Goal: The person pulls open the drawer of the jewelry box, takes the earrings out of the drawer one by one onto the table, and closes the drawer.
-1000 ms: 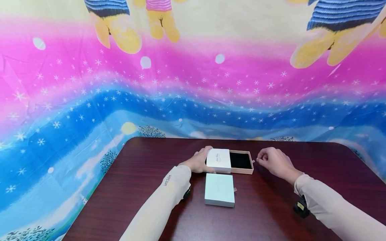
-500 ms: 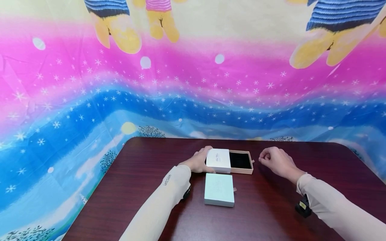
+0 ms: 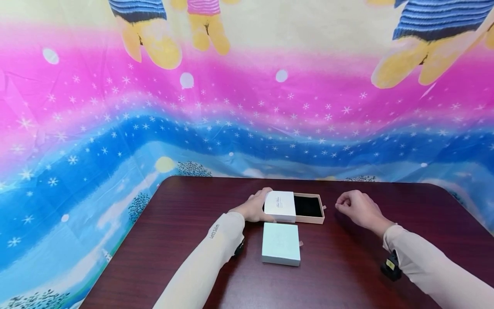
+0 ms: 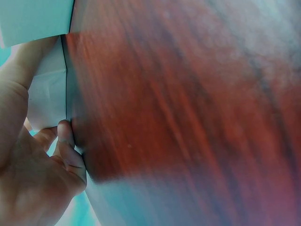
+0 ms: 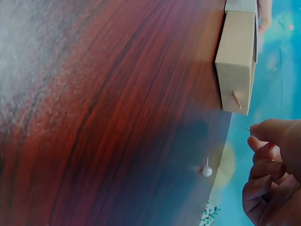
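A white drawer-style jewelry box (image 3: 280,205) lies at the back middle of the table in the head view. Its cream drawer (image 5: 234,47) stands partly out to the right, showing black lining (image 3: 307,206). My left hand (image 3: 254,207) grips the left end of the box, thumb along the near side. Right of the drawer, my right hand (image 3: 359,208) pinches what looks like a stud earring; just its thin post (image 5: 244,128) sticks out, the rest hidden by the fingers. A pearl stud earring (image 5: 207,170) lies on the table below this hand in the right wrist view.
A pale green box (image 3: 280,243) with a small ribbon tab sits in front of the white one, almost touching it. Both rest on a dark red wooden table (image 3: 335,274). Behind hangs a colourful printed cloth (image 3: 247,107).
My right hand has drawn slowly to the right, away from the drawer's tab, fingers still pinched. The left hand and both boxes stay in place.
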Demonstrator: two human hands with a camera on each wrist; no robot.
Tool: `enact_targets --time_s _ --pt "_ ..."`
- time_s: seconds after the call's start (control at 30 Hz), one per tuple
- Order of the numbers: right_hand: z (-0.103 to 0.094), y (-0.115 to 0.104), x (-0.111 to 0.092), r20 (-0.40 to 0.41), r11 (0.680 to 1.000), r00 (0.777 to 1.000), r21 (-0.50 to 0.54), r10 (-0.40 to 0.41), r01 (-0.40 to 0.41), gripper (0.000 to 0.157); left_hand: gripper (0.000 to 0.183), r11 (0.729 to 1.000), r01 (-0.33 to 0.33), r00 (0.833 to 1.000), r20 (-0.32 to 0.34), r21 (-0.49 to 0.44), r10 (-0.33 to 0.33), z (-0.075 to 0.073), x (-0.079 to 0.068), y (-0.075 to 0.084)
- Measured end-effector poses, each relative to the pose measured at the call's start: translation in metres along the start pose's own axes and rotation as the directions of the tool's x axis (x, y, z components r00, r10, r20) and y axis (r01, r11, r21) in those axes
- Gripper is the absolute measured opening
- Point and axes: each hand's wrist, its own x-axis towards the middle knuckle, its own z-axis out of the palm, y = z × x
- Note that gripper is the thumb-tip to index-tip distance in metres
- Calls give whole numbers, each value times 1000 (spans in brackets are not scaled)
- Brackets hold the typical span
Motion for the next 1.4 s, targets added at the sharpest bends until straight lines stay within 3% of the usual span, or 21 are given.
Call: enact_targets --time_s 0.73,1.4 --pt "2 26 -1 23 998 998 17 65 -65 15 99 1000 -5 1000 0 10 5 0 0 -1" --pt "13 24 2 19 997 997 29 68 -69 15 98 1000 -8 1000 -1 8 8 0 0 -1"
